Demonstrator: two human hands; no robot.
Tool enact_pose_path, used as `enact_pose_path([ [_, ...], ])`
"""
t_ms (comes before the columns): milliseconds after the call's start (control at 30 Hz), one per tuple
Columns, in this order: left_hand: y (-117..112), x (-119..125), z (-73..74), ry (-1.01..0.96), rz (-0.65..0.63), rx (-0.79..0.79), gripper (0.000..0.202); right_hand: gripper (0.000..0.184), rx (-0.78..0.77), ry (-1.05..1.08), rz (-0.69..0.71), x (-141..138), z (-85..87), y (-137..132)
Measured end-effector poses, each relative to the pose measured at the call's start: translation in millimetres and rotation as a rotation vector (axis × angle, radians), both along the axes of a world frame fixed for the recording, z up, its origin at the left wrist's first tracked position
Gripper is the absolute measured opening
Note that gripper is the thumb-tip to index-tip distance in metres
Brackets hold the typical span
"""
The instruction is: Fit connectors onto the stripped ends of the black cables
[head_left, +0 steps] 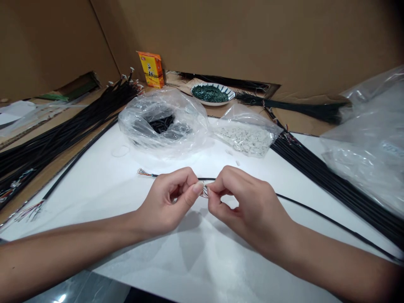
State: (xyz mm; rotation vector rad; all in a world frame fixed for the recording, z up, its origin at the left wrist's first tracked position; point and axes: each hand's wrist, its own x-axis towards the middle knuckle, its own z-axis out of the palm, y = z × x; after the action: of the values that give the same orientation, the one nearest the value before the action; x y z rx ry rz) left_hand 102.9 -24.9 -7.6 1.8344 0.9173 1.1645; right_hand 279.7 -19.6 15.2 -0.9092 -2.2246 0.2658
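Observation:
My left hand and my right hand meet fingertip to fingertip above the white table. Both are closed in a pinch on the thin coloured wires at the end of a black cable, which trails off to the right across the table. Another black cable with a bare coloured wire tip at its left end passes behind my hands. Whether a small part sits between my fingertips is hidden.
Behind my hands lie a clear bag of black pieces, a clear bag of small white pieces, a dish of green bits and an orange box. Black cable bundles lie left and right. A large plastic bag sits far right.

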Motion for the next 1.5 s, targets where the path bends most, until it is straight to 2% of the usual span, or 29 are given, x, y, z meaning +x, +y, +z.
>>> enact_pose_path([
  [300, -2.2, 0.1, -3.8, -0.075, -0.034, -0.082, 0.026, 0.014, 0.128, 0.018, 0.036, 0.2, -8.3, 0.0],
  [500, 0.1, -0.3, -5.1, -0.101, -0.029, -0.05, 0.023, 0.016, 0.042, 0.095, 0.05, -0.4, -7.6, -0.6],
  [933, -2.8, 1.9, -7.7, -0.073, 0.033, 0.019, 0.025, 0.015, 0.012, 0.126, 0.047, -3.3, -8.7, -2.7],
  [1300, -4.2, 3.4, -6.7, 0.004, 0.06, 0.16, 0.022, 0.019, -0.154, 0.189, 0.044, -6.0, -5.2, -5.8],
  [1400, -4.7, 2.6, -6.4, -0.017, 0.052, 0.105, 0.022, 0.019, -0.179, 0.201, 0.054, -5.2, -3.7, -6.5],
  [1500, -3.4, 1.8, -5.4, -0.084, 0.031, -0.033, 0.025, 0.013, -0.254, 0.227, 0.052, -3.6, -1.6, -5.5],
])
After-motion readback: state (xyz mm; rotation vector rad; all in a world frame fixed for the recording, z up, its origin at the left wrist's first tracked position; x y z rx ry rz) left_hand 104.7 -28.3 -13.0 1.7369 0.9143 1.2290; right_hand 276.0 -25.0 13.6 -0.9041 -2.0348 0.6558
